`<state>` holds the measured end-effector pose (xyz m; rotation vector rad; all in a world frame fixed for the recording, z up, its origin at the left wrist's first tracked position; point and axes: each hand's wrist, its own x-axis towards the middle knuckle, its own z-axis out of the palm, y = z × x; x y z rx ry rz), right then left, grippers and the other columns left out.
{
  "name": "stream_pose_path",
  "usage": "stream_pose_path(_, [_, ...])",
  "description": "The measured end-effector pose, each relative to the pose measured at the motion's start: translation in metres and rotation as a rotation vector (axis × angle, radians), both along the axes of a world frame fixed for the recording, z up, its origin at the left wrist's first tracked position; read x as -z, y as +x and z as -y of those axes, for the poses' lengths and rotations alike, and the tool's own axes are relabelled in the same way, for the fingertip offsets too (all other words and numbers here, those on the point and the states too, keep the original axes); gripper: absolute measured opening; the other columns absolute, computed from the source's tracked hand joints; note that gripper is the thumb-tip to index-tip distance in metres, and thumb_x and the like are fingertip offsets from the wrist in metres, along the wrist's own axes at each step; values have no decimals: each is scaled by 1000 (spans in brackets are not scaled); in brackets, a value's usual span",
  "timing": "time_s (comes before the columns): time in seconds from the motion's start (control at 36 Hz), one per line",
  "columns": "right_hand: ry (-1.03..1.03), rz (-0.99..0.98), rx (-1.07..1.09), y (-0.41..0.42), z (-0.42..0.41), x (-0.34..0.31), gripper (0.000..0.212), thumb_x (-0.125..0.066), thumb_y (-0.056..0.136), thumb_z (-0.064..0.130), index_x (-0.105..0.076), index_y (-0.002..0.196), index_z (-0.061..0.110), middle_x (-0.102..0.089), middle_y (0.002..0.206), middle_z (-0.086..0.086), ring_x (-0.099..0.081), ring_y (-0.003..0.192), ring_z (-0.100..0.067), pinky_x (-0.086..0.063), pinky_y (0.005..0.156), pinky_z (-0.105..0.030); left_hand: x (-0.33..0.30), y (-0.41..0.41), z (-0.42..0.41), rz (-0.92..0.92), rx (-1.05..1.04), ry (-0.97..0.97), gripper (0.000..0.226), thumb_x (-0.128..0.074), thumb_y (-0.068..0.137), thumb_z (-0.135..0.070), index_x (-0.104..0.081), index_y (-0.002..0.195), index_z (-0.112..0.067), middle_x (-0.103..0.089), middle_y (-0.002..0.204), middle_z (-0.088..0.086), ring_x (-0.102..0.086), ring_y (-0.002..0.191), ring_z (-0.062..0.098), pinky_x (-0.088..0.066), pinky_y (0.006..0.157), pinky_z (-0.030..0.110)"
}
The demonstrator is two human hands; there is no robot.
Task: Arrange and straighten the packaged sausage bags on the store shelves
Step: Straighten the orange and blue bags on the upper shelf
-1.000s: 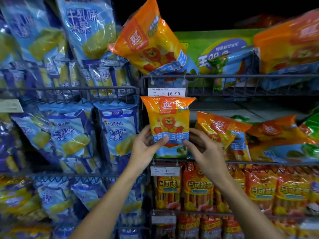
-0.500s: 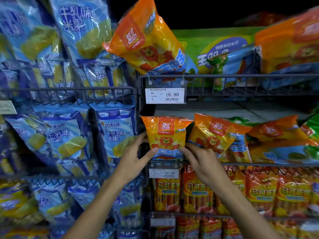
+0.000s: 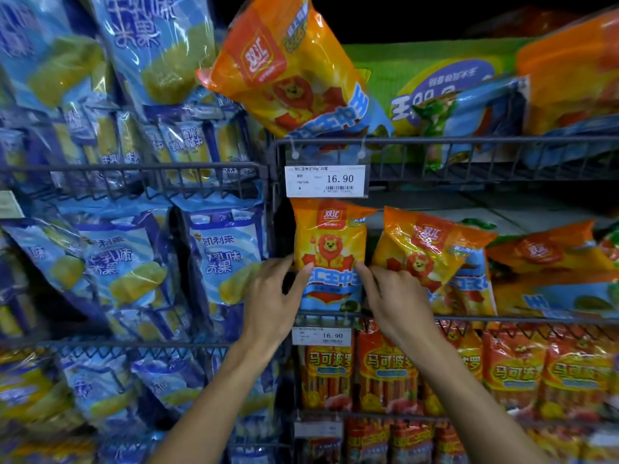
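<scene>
Your view is filled by wire store shelves (image 3: 469,142) stacked in tiers, their dark front rails running across the frame. The left half holds blue snack bags (image 3: 221,259), leaning at mixed angles on every tier. On the top tier at right, a large orange sausage bag (image 3: 288,72) tilts over the front rail, its top leaning left, beside a green and blue pack (image 3: 445,95). On the middle tier, right of where you work, a second lion-print bag (image 3: 425,249) leans to the right against flatter orange bags (image 3: 549,252) lying toward the shelf's right end. The tier below carries a row of red-orange sausage packs (image 3: 385,370) standing behind the rail.

The orange sausage bag with the lion (image 3: 330,249) you are handling stands upright at the left end of the middle tier, its bottom edge behind that shelf's front rail, directly under the price tag (image 3: 325,180) reading 16.90. A smaller price tag (image 3: 323,335) hangs on the rail beneath it.

Your left hand (image 3: 271,296) has its grip on the bag's lower left edge, thumb across the front and fingers curled behind. Your right hand (image 3: 395,296) grips the lower right edge, thumb on the front, fingers wrapped round the side.
</scene>
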<state>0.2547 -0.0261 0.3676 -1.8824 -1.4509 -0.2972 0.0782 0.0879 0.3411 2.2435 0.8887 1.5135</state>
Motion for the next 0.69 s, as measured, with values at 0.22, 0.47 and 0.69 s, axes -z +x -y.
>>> stream_pose_path(0.22, [-6,90,9,1,-2,10,50,-35,106,51,-46,68,21,-51,57,-2,-62,65,-36,-44,53,-43,23,4,7,89,50,257,50,-65,103,-19,-52,151,-21,-39,162,-6,-42,148,15,-46,114,46])
stream_pose_path(0.47, [-1,54,-46,0,1,13,54,-34,103,57,-56,66,26,-53,56,7,-62,61,-23,-39,51,-37,22,14,18,-150,-4,474,56,-56,102,1,-49,154,-22,-30,167,4,-26,156,30,-30,126,43])
stream_pose_path(0.69, [170,-196,-171,12,35,33,29,-62,100,41,-72,126,32,-75,111,20,-71,94,3,-59,81,-25,21,23,25,-414,-100,491,55,-34,112,-37,-23,165,-27,-11,174,-2,-9,161,26,-13,128,48])
